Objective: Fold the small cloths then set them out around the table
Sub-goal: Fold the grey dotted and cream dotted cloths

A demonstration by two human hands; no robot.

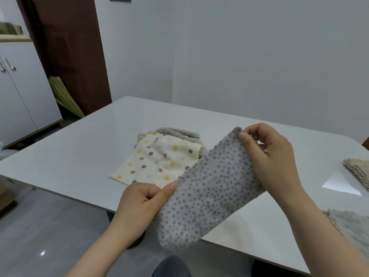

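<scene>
Left hand pose: we see the left hand (142, 202) entering from the lower left, forearm angled up toward the table's near edge, knuckles facing up.
Left hand fingers: the thumb lies along the near-left edge of the grey dotted cloth (207, 188) and the other fingers are curled under it, pinching that edge.
Right hand pose: the right hand (269, 156) comes in from the lower right, forearm crossing the table's near-right part, wrist bent so the palm faces left.
Right hand fingers: thumb and forefinger pinch the cloth's far top corner; the remaining fingers are loosely curled behind the fabric.
Grey dotted cloth: held in the air between both hands above the table's near edge, doubled into a long band running from lower left to upper right; its lower end hangs past the table edge.
Cream spotted cloth (159, 158): lies flat on the table (79, 152), just behind the held cloth, overlapping a grey plush cloth (179, 132) at its far side.
Folded cloths: one beige stack (357, 172) sits at the right edge; another grey piece (351, 224) lies near the right forearm.
Open room: we note bare tabletop to the left, at the far side and between the centre pile and the right stack.
</scene>
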